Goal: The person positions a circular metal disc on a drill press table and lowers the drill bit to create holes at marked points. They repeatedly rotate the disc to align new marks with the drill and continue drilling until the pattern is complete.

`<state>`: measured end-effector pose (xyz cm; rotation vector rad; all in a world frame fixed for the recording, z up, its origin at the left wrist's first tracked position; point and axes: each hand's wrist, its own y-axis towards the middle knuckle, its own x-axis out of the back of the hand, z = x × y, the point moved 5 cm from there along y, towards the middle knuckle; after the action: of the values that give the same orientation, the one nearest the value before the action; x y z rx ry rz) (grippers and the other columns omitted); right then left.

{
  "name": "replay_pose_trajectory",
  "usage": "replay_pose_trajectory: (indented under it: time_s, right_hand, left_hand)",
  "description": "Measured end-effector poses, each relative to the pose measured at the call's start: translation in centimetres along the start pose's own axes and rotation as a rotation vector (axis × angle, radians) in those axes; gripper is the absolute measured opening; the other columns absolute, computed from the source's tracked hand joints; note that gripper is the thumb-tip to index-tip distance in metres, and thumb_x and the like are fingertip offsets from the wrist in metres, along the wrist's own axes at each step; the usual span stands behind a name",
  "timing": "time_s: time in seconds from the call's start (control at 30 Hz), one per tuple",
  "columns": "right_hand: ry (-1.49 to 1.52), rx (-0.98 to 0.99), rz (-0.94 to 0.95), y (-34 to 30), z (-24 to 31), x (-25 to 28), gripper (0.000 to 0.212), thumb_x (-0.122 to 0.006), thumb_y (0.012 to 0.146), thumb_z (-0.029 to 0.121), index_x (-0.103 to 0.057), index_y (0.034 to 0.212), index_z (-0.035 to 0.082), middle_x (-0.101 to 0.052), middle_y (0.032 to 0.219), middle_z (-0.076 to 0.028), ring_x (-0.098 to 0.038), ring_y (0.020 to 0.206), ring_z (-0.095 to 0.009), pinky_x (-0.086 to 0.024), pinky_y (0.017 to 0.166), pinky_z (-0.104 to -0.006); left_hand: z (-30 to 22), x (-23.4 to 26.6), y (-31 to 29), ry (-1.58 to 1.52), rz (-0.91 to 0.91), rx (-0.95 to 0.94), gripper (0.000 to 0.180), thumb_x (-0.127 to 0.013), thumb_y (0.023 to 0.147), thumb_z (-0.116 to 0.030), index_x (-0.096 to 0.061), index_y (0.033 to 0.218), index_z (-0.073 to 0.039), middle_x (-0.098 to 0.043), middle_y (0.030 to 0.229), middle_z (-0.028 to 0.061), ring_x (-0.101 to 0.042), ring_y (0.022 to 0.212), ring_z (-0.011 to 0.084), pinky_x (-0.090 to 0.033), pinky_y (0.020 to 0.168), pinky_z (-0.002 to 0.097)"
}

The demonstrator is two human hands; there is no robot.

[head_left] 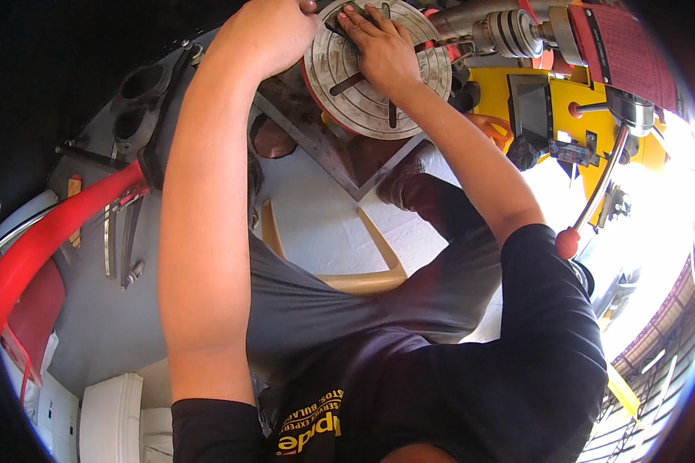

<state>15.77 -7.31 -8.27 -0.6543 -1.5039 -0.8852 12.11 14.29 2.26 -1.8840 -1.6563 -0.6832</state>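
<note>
A round grey metal drill press table (374, 116), grooved and slotted, is at the top middle. On its upper face lies my right hand (384, 58), fingers stretched out and a little apart. Close to the table's left edge, my left hand (274, 35) is closed. Its fingertips are partly cut off by the top of the view, and what they grip, if anything, is hidden. Right of the table, a drill chuck (508, 34) holds a drill bit (457, 40) that points toward the table.
At right is the red drill press head (633, 54) with a lever ending in a red knob (567, 243). Below the table are a square steel base (355, 166) and a beige plastic stool (363, 282). A red tube (62, 231) slants across the left; white boxes (110, 417) stand lower left.
</note>
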Motion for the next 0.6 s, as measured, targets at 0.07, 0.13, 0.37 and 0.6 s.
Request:
replay_pose_trajectory:
  time_s: [0.07, 0.13, 0.37, 0.6]
  right_hand:
    - [0.073, -0.217, 0.081, 1.1, -3.5, 1.3, 0.054, -0.048, 0.098, 0.017, -0.057, 0.151, 0.014, -0.052, 0.159, -0.007, -0.045, 0.148, -0.033, -0.035, 0.12, -0.0545]
    - [-0.127, -0.166, 0.038, 0.9, -3.1, 1.2, 0.054, -0.049, 0.097, 0.016, -0.058, 0.15, 0.014, -0.054, 0.158, -0.008, -0.046, 0.147, -0.031, -0.036, 0.12, -0.0547]
    - [0.076, -0.14, -0.089, -0.6, -4.5, -0.3, 0.057, -0.051, 0.094, 0.009, -0.055, 0.15, 0.007, -0.05, 0.161, -0.012, -0.049, 0.145, -0.032, -0.04, 0.119, -0.0492]
    - [-0.033, -0.04, 0.035, 1.5, -5.8, 1.6, 0.059, -0.059, 0.092, 0.014, -0.056, 0.15, 0.007, -0.054, 0.157, -0.01, -0.047, 0.146, -0.033, -0.042, 0.117, -0.0482]
  left_hand:
    - [-1.4, 0.1, -0.3, -0.039, 0.036, 0.045, 0.036, -0.066, 0.092, -0.02, -0.073, 0.119, 0.004, -0.073, 0.113, 0.0286, -0.07, 0.112, 0.0426, -0.055, 0.098, 0.0469]
    - [-2.1, 0.0, -0.5, -0.054, 0.076, 0.069, 0.036, -0.065, 0.092, -0.019, -0.073, 0.119, 0.004, -0.073, 0.113, 0.0287, -0.07, 0.113, 0.0425, -0.054, 0.098, 0.0468]
    - [-2.0, 0.3, -0.5, -0.028, 0.044, 0.035, 0.037, -0.063, 0.091, -0.017, -0.072, 0.12, 0.004, -0.073, 0.114, 0.0292, -0.07, 0.113, 0.042, -0.054, 0.098, 0.046]
    - [-1.6, 0.5, -0.9, 0.018, 0.008, -0.035, 0.038, -0.062, 0.091, -0.015, -0.072, 0.121, 0.005, -0.073, 0.115, 0.0296, -0.07, 0.113, 0.0425, -0.054, 0.099, 0.0455]
